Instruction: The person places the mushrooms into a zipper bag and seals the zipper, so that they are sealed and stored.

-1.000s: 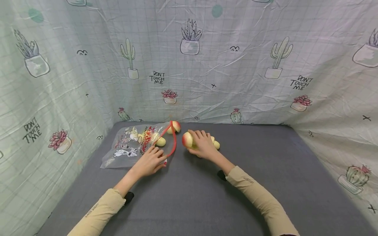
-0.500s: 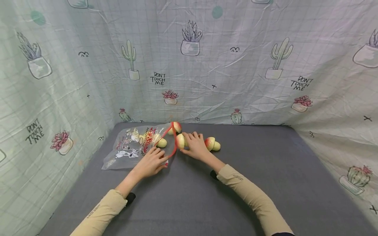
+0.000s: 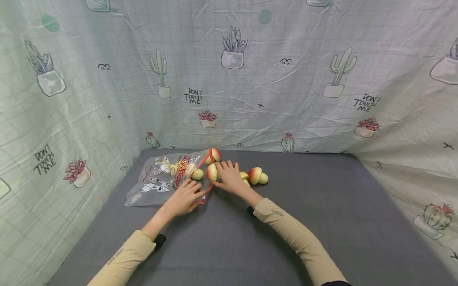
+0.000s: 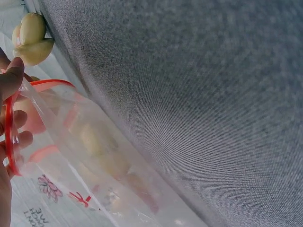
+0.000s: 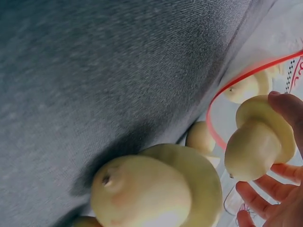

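My left hand (image 3: 184,197) pinches the red-edged mouth of a clear printed plastic bag (image 3: 137,194) lying on the left. Thumb and fingers grip that red rim (image 4: 11,132) in the left wrist view. My right hand (image 3: 230,180) holds a toy mushroom (image 5: 253,151), pale yellow with a red-tinged cap, right at the bag's mouth. Inside the bag lie several more, one pale stem (image 3: 197,174) showing near the opening. Another mushroom (image 3: 216,154) sits behind the bag's mouth. To the right of my right hand are a red-capped mushroom (image 3: 255,176) and one partly hidden (image 3: 244,176).
A dark grey cloth (image 3: 229,246) covers the table. Behind and on both sides hangs a pale curtain (image 3: 272,87) printed with cacti. In the right wrist view, a large mushroom (image 5: 142,191) lies close below my right hand.
My right hand has moved left with its mushroom, from beside the other mushrooms to the bag's mouth. The mushrooms behind it are now uncovered. The left hand keeps its grip on the rim.
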`<state>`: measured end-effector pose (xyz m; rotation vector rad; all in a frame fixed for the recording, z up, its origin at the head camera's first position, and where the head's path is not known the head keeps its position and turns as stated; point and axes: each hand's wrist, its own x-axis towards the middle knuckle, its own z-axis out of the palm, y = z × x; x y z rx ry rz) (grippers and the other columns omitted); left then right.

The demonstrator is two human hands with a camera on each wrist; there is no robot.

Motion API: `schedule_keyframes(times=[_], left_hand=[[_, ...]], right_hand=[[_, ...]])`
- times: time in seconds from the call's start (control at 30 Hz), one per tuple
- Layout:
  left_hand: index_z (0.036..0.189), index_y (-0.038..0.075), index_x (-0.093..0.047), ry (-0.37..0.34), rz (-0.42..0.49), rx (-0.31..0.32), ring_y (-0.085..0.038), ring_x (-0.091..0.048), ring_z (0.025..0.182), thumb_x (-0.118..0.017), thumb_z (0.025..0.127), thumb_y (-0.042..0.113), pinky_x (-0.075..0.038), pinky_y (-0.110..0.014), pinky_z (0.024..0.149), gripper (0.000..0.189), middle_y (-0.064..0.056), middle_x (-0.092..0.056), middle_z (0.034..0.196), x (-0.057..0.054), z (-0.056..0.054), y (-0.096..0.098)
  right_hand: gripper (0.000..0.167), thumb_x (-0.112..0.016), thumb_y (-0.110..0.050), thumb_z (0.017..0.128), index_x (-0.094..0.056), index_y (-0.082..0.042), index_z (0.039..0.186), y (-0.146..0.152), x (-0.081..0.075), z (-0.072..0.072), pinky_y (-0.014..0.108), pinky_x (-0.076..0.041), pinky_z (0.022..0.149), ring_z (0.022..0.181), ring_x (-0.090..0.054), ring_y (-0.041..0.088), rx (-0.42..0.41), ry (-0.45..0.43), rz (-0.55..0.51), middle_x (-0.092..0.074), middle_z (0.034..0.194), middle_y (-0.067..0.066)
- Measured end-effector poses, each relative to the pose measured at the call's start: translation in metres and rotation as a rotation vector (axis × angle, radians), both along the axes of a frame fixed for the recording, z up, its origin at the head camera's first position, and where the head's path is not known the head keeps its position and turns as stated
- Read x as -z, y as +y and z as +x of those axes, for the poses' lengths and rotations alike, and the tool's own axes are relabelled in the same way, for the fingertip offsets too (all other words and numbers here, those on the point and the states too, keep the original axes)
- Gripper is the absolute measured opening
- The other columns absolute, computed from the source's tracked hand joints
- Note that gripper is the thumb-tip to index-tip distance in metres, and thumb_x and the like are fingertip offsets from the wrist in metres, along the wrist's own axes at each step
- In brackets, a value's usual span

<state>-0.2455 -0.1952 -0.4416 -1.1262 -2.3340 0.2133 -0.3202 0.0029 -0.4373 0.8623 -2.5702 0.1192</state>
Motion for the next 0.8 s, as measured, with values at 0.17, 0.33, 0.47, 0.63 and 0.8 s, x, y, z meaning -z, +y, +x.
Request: schedule_keyframes(times=[0.17, 0.33, 0.47, 0.63, 0.8], left_hand=[[0.103, 0.014, -0.065, 0.005, 0.008, 0.005, -0.022, -0.049, 0.083, -0.070, 0.074, 0.032, -0.037, -0.040, 0.083, 0.035, -0.003, -0.053, 0.087, 0.002, 0.001, -0.002], [0.106, 0.014, -0.064, 0.014, 0.002, 0.008, -0.021, -0.048, 0.083, -0.069, 0.074, 0.032, -0.036, -0.039, 0.083, 0.036, -0.003, -0.053, 0.087, 0.004, -0.001, -0.004], [0.105, 0.015, -0.064, 0.022, 0.001, 0.015, -0.021, -0.048, 0.083, -0.069, 0.074, 0.033, -0.036, -0.039, 0.083, 0.036, -0.003, -0.053, 0.087, 0.005, -0.002, -0.004], [0.104, 0.015, -0.064, 0.004, -0.003, 0.015, -0.021, -0.048, 0.085, -0.069, 0.074, 0.032, -0.036, -0.040, 0.084, 0.034, -0.003, -0.055, 0.089, 0.005, -0.002, -0.003], [0.105, 0.016, -0.064, -0.007, -0.022, 0.012, -0.022, -0.050, 0.089, -0.069, 0.075, 0.032, -0.037, -0.041, 0.087, 0.035, -0.003, -0.056, 0.092, 0.005, -0.002, -0.001]], right_hand=[[0.069, -0.065, -0.049, 0.073, -0.042, -0.011, 0.127, -0.009, 0.003, -0.003, 0.040, -0.032, 0.077, 0.097, -0.048, 0.023, -0.010, -0.022, -0.002, -0.053, 0.111, 0.007], [0.070, -0.063, -0.052, 0.074, -0.042, -0.011, 0.127, -0.017, 0.005, -0.006, 0.040, -0.033, 0.077, 0.096, -0.049, 0.023, 0.020, -0.004, 0.038, -0.053, 0.111, 0.006], [0.070, -0.061, -0.053, 0.074, -0.043, -0.010, 0.126, -0.022, 0.006, -0.010, 0.040, -0.034, 0.078, 0.095, -0.049, 0.022, 0.042, 0.004, 0.060, -0.053, 0.109, 0.006], [0.067, -0.059, -0.054, 0.076, -0.043, -0.011, 0.124, -0.027, 0.009, -0.014, 0.042, -0.035, 0.080, 0.096, -0.049, 0.023, 0.067, -0.004, 0.083, -0.054, 0.107, 0.006], [0.065, -0.057, -0.056, 0.076, -0.042, -0.013, 0.122, -0.029, 0.017, -0.018, 0.041, -0.035, 0.080, 0.097, -0.050, 0.023, 0.087, -0.027, 0.115, -0.055, 0.108, 0.006]])
